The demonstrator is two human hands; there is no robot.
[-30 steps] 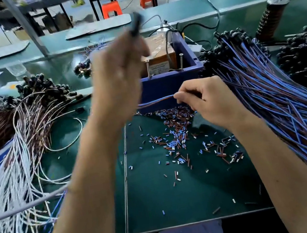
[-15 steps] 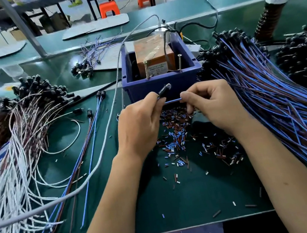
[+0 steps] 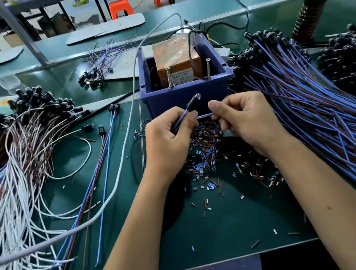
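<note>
Your left hand [image 3: 167,136] and right hand [image 3: 245,120] each pinch one blue wire [image 3: 204,115] at frame centre, just before the blue bin [image 3: 185,96], which holds an orange-brown box [image 3: 176,59].

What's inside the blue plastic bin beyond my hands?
The blue plastic bin holds an orange-brown box-shaped unit, two upright screws at its near side and a black cable. Its near wall hides the floor.
</note>
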